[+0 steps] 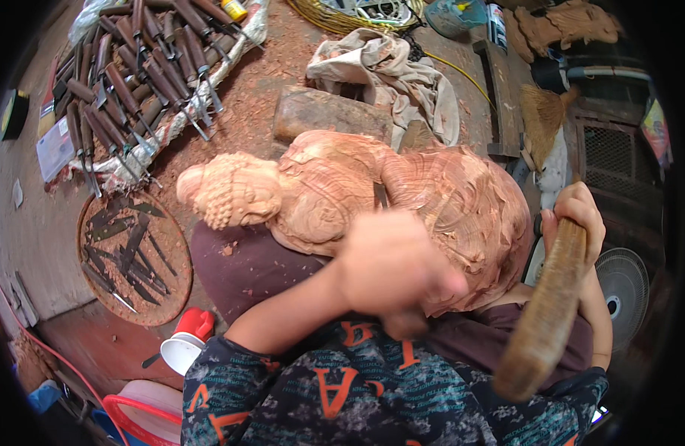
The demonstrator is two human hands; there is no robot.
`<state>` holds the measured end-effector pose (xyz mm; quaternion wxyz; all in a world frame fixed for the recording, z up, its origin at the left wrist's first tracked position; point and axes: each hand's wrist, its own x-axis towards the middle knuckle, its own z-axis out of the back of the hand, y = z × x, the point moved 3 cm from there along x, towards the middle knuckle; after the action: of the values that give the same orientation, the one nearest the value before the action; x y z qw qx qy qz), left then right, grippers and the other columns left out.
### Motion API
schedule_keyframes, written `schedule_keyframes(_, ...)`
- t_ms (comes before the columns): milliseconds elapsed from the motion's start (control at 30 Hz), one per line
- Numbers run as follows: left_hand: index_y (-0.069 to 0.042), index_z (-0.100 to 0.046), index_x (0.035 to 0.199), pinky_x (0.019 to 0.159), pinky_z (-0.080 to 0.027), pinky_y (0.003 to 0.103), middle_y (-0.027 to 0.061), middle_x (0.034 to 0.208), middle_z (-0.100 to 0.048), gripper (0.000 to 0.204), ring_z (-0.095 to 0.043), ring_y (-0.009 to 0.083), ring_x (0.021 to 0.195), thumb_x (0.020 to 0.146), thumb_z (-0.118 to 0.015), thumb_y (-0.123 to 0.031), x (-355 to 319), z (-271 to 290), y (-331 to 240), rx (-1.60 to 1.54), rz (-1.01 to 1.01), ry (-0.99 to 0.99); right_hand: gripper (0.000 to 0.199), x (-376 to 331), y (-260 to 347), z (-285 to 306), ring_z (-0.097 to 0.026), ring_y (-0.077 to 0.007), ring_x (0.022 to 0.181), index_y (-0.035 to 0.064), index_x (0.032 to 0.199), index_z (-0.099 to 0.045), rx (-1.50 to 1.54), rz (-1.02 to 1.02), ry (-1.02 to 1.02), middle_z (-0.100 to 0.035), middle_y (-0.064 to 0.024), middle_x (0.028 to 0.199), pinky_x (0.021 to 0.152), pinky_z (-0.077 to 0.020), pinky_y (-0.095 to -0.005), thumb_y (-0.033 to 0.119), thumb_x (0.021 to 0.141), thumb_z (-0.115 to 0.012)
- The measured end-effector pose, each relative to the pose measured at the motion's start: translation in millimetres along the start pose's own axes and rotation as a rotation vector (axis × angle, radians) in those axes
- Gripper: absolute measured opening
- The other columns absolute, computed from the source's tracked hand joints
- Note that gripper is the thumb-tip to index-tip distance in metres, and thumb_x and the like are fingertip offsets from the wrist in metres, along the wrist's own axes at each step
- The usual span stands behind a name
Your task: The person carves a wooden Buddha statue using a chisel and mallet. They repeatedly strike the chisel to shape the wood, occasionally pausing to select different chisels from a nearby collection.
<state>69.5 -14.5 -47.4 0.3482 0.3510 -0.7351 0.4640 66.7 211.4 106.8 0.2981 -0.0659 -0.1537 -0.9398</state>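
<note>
A reddish wooden carving of a seated figure (327, 197) lies across my lap. Its curly-haired head points left, and the broad, gouge-marked lower part is on the right. My left hand (391, 256), smeared by motion, is closed over the carving's middle around a chisel. A dark bit of the chisel's blade (380, 195) shows beyond the fist, and its brown butt end (405, 325) pokes out below; the rest is hidden. On the right, my right hand (580, 212) is wrapped around a wooden mallet (543, 320), a thick worn club, raised clear of the carving.
Many wood-handled chisels (127, 82) lie on a sack at the far left. Below them a round tray (180, 312) holds dark blades. Behind the carving are a wood block (320, 111) and a crumpled cloth (387, 70). A fan (617, 297) stands right, a white cup (180, 353) left.
</note>
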Motion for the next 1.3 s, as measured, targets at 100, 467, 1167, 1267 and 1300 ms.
schedule_keyframes(100, -0.010, -0.056, 0.076, 0.042, -0.033, 0.024, -0.0036, 0.060, -0.042, 0.026, -0.045, 0.0098, 0.049, 0.085, -0.075, -0.026, 10, -35, -16, 0.293, -0.315, 0.171, 0.023, -7, -1, 3, -0.054, -0.0232, 0.063, 0.0011, 0.094, -0.056, 0.047, -0.018, -0.066, -0.053, -0.0094, 0.071, 0.057, -0.0416, -0.0337, -0.006, 0.079, -0.072)
schedule_keyframes(467, -0.015, -0.068, 0.084, 0.041, -0.036, 0.030, -0.0033, 0.060, -0.043, 0.015, -0.048, 0.0132, 0.048, 0.076, -0.071, -0.027, 3, -45, -4, 0.148, 0.014, 0.318, 0.026, -15, -4, 6, -0.051, -0.0248, 0.063, 0.0019, 0.096, -0.054, 0.009, 0.092, -0.095, -0.054, -0.0100, 0.073, 0.058, -0.0430, -0.0372, -0.002, 0.080, -0.075)
schedule_keyframes(1167, -0.014, -0.072, 0.087, 0.054, -0.049, 0.032, -0.0009, 0.074, -0.066, 0.019, -0.064, 0.0179, 0.063, 0.070, -0.071, -0.022, -13, -27, 12, 0.104, -0.064, 0.286, 0.025, -12, 4, 1, -0.052, -0.0286, 0.063, -0.0005, 0.092, -0.058, -0.210, 0.120, 0.042, -0.052, -0.0119, 0.074, 0.057, -0.0394, -0.0372, 0.005, 0.073, -0.072)
schedule_keyframes(1267, -0.016, -0.070, 0.077, 0.050, -0.048, 0.034, 0.0007, 0.073, -0.067, 0.017, -0.064, 0.0190, 0.061, 0.065, -0.073, -0.027, -8, 6, 28, 0.145, 0.364, 0.570, 0.025, -27, -7, 2, -0.050, -0.0253, 0.068, 0.0005, 0.098, -0.056, -0.078, 0.000, 0.017, -0.051, -0.0104, 0.077, 0.062, -0.0415, -0.0359, -0.006, 0.079, -0.071)
schedule_keyframes(1300, -0.016, -0.069, 0.075, 0.049, -0.046, 0.033, 0.0005, 0.069, -0.063, 0.017, -0.061, 0.0185, 0.057, 0.063, -0.074, -0.027, -1, 0, 15, 0.192, 0.273, 0.663, 0.024, -32, -8, 1, -0.050, -0.0242, 0.070, 0.0006, 0.099, -0.056, -0.041, -0.085, 0.028, -0.051, -0.0105, 0.078, 0.064, -0.0415, -0.0352, -0.005, 0.080, -0.071)
